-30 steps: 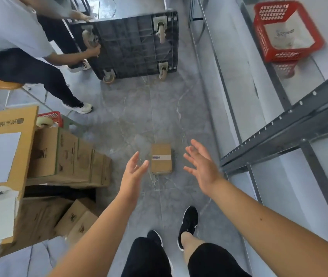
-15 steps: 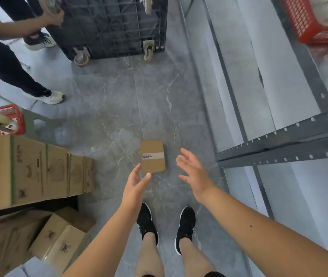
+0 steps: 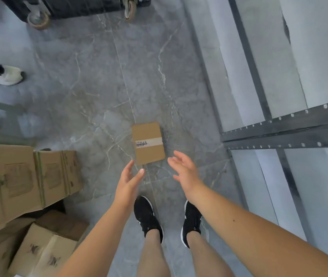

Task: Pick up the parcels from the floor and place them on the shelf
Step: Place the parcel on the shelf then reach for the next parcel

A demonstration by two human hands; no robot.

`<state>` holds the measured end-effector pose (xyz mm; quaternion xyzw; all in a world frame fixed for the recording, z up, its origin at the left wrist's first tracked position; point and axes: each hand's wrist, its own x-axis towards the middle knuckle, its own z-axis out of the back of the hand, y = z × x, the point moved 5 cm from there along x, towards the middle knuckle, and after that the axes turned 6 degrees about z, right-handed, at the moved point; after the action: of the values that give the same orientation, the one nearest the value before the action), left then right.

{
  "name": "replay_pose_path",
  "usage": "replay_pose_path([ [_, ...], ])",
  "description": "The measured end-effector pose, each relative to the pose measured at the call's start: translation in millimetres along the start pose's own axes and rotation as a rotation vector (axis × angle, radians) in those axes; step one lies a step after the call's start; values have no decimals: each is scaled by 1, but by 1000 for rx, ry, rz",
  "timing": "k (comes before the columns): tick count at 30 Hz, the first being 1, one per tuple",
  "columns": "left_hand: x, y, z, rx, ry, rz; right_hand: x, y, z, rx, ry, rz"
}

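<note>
A small brown cardboard parcel [image 3: 148, 143] with a pale tape strip and a printed label lies flat on the grey marble floor, just ahead of my feet. My left hand [image 3: 128, 181] hovers open just below the parcel's near left corner, fingers apart, not touching it. My right hand [image 3: 186, 170] is open too, off the near right corner and apart from it. The metal shelf [image 3: 285, 134] with grey perforated rails and pale boards runs along the right side.
Stacked cardboard cartons [image 3: 25, 178] stand at the left, with smaller boxes [image 3: 45, 252] below them. A black wheeled cart [image 3: 75, 7] is at the top. Another person's white shoe [image 3: 9, 75] is at the far left. My black shoes [image 3: 148, 216] stand behind the parcel.
I have stepped closer and tilted my view down, so the parcel lies nearer. Both hands have lowered toward its near corners, still open.
</note>
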<state>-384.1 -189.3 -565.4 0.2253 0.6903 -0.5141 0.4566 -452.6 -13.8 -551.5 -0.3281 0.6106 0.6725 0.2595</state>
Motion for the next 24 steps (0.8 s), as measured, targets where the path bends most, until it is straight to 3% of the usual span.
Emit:
replay_pose_path([
  [12,130,48,11,-19,-80,61,123,-74,-9,22,-61,-81],
  [24,226,91,24,-24,-119,107,208,-123,-29,-15,-12,-90],
])
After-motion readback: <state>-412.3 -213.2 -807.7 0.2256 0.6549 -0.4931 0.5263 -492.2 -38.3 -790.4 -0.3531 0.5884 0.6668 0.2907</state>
